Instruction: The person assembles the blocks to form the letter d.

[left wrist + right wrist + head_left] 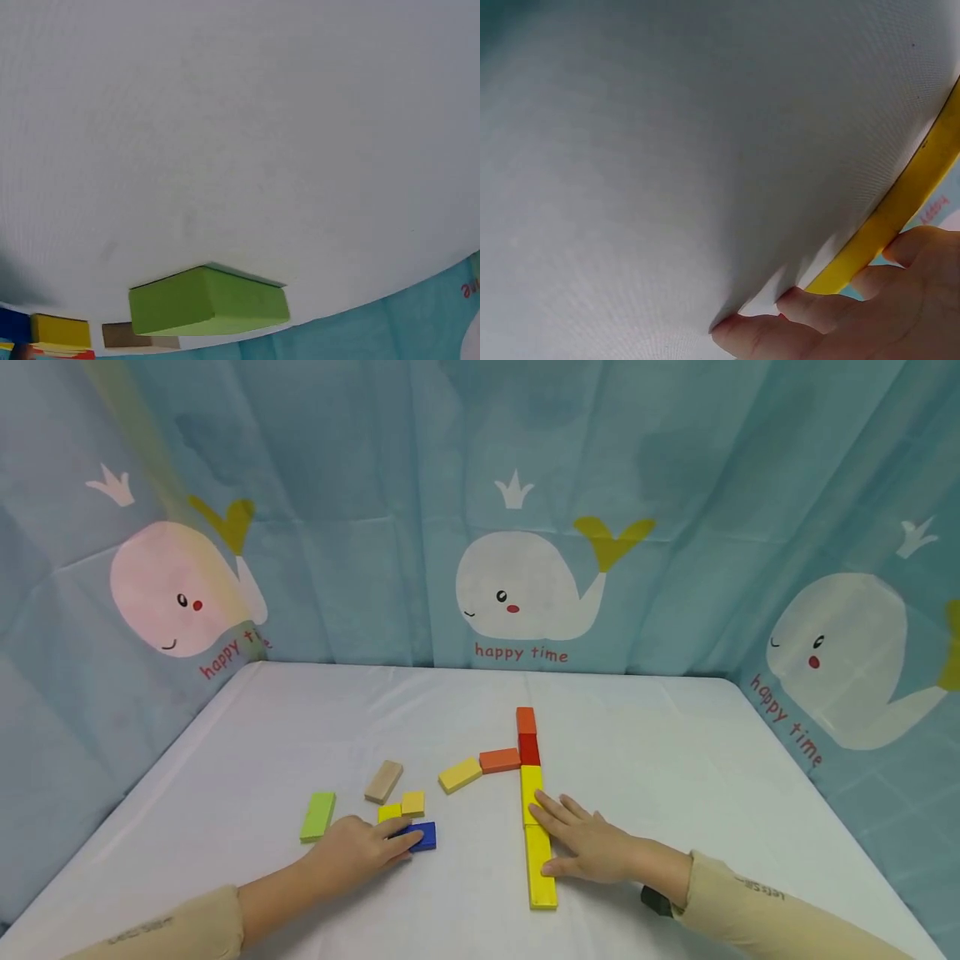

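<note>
On my feed the L hand [360, 852] holds 1 blue block [426, 836] betw. thumb and fingers, low on the white table [637, 752]. The R hand [596, 845] is spread wide, fingertips touching the 2 long yellow blocks [540, 881], which lie end to end.

Beyond those, 1 red block [529, 749] and 1 orange block [527, 720] carry the column on: 4 pcs total. Off its L side, 1 orange crosspiece [499, 761] touches the column, w/ 1 pale yellow oblong [460, 775] at its far end. Just past the L fingers: 1 small yellow block [389, 812] and 1 small pale block [413, 804]; near them, 1 tan block [383, 782] and 1 green block [318, 817]. I count 11.

Only the head cam gives me the full column and 3 whales on the curtain [360, 593]. L wrist cam adds the green block's side up close (hardly any hand there); R wrist cam, fingertips against a yellow side.
</note>
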{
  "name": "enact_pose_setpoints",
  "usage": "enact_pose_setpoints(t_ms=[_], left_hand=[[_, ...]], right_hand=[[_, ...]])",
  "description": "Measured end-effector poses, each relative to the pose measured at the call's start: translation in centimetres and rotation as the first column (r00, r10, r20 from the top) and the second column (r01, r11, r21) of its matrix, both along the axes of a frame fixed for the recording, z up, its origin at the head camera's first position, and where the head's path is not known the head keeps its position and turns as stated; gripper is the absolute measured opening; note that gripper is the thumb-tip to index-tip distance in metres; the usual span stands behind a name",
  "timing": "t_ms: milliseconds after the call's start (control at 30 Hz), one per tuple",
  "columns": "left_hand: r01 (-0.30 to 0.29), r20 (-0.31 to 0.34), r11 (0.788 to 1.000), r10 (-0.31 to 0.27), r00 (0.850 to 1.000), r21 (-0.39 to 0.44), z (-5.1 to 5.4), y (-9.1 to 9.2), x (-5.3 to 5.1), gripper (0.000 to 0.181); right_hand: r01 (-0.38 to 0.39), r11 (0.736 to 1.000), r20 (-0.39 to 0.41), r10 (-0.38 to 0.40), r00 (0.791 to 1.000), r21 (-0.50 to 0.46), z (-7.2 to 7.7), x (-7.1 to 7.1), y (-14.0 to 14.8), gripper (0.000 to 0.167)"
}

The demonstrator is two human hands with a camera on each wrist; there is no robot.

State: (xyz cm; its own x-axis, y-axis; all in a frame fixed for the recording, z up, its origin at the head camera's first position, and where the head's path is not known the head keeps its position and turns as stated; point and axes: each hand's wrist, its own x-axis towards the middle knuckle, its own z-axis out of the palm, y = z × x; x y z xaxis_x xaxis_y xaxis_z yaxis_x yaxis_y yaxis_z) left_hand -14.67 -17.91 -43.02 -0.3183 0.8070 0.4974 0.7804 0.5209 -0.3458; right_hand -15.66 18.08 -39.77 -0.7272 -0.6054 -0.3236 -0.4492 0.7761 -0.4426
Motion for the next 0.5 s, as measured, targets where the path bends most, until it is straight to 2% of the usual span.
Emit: enact_pose_setpoints(t_ms=[67, 133, 167, 233, 300, 367, 400, 500], left_hand=[[-0.008, 0.015, 1.0, 0.009, 1.0, -0.027, -0.1, 0.1, 0.1, 0.041], [-0.017, 0.08, 0.998, 0.022, 0.997, -0.063, 0.2, 0.0, 0.2, 0.03], [-0.027, 0.132, 0.995, 0.039, 0.99, -0.091, 0.5, -0.1, 0.4, 0.027], [-0.047, 0.253, 0.988, 0.084, 0.964, -0.149, 1.0, -0.2, 0.5, 0.03], [-0.077, 0.365, 0.976, 0.148, 0.919, -0.202, 1.5, -0.2, 0.6, 0.036], [-0.112, 0.43, 0.963, 0.211, 0.878, -0.245, 1.7, -0.1, 0.5, 0.04], [-0.126, 0.443, 0.959, 0.231, 0.866, -0.253, 1.6, 0.1, 0.4, 0.041], [-0.156, 0.428, 0.959, 0.247, 0.869, -0.236, 1.4, 0.6, 0.0, 0.045]], right_hand=[[0.001, 1.0, 0.002, -0.001, 1.0, 0.0, 0.0, 0.0, -0.1, 0.083], [0.001, 1.0, 0.003, -0.001, 1.0, 0.0, 0.0, 0.0, -0.2, 0.083], [0.003, 1.0, 0.007, -0.003, 1.0, 0.0, 0.1, 0.1, -0.2, 0.083], [0.003, 1.0, 0.006, -0.003, 1.0, 0.006, 0.2, 0.1, -0.2, 0.083], [0.004, 1.0, 0.003, -0.004, 1.0, 0.013, 0.2, 0.1, -0.2, 0.084], [0.006, 1.0, 0.0, -0.006, 1.0, 0.021, 0.2, 0.2, -0.2, 0.084], [0.007, 1.0, -0.002, -0.007, 1.0, 0.023, 0.2, 0.1, -0.2, 0.084], [0.008, 1.0, -0.004, -0.008, 1.0, 0.022, 0.2, 0.1, -0.2, 0.084]])
